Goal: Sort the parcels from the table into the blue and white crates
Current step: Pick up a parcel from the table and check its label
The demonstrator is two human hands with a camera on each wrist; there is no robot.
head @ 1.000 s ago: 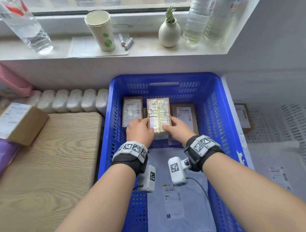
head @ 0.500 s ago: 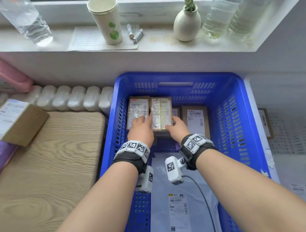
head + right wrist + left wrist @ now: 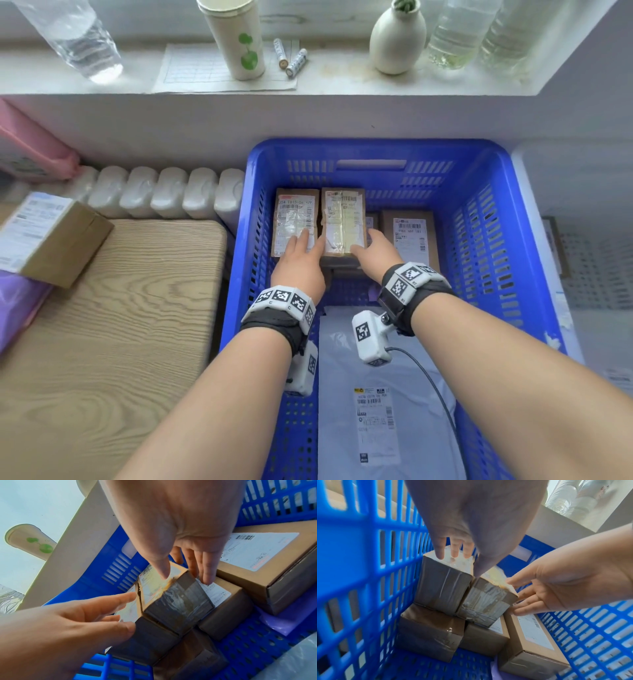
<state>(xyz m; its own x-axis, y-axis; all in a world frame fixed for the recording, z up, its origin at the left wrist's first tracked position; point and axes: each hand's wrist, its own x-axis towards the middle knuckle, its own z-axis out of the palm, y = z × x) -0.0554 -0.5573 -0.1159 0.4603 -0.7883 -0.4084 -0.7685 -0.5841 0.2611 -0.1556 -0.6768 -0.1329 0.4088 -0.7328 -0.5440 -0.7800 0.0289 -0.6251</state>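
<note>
Parcels: several lie in blue crate; taped box just stacked, left hand and right hand loose-fingered, gripping nothing; carton waits on table.

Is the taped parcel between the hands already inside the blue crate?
Inside: the taped parcel lies on other boxes within the blue crate.

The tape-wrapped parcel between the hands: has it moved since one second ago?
Yes. The tape-wrapped parcel slid toward the blue crate's far wall, now level with its left neighbour parcel.
</note>
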